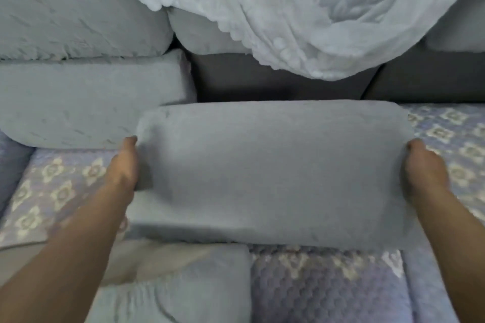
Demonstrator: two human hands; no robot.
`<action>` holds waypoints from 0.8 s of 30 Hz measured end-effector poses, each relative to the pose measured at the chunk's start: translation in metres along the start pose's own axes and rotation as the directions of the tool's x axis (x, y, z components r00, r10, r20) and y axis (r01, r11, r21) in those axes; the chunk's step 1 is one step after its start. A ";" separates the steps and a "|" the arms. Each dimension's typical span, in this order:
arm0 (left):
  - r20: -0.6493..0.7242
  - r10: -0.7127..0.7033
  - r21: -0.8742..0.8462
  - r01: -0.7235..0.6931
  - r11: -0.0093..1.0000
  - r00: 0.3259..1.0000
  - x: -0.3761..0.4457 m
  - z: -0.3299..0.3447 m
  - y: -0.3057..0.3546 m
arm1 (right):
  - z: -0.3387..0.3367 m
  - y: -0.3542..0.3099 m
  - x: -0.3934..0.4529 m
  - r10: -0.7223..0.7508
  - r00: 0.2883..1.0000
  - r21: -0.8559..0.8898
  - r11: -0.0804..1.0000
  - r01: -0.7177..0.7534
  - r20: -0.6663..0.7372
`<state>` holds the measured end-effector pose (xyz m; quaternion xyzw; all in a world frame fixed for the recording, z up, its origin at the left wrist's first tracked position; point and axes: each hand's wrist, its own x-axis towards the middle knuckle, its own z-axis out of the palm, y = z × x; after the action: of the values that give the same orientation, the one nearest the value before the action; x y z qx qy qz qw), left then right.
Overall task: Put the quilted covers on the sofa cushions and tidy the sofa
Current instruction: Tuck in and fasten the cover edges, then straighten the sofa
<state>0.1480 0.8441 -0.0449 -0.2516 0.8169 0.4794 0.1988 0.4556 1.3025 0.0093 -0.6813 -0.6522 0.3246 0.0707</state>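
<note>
A plain grey cushion point(273, 173) is sitting in the centre of the frame, lifted flat above the quilted cover point(60, 186) that is spreading over the seat, with its far edge pointing at the dark gap point(275, 84) in the sofa back; judging by that line-up, it is being carried toward that empty slot rather than set down where it is. The left hand point(124, 165) is clamping the cushion's left end, thumb lying on top and fingers going out of sight underneath, so the grip is closed on the cushion. The right hand point(425, 165) is mirroring it on the right end, thumb over the top edge and fingers tucked below, also gripping the cushion. Both forearms are reaching in from the lower corners, roughly level, which is keeping the cushion flat. At left, two more bare cushions point(86, 97) are lying stacked, likely waiting their turn. A white lace throw point(301, 16) is hanging down from the top of the frame over the back cushions. Another grey cushion point(183, 288) is lying at bottom centre, beside more quilted fabric.
</note>
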 end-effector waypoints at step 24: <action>0.025 -0.267 -0.170 0.268 0.948 0.963 -0.245 0.353 -0.133 | -0.167 0.273 0.259 0.208 0.978 -0.028 0.978 -0.208 -0.004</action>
<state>0.4527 1.1544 -0.1598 -0.3758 0.7308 0.5168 0.2401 0.7586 1.5610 -0.0931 -0.7468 -0.5819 0.3208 0.0272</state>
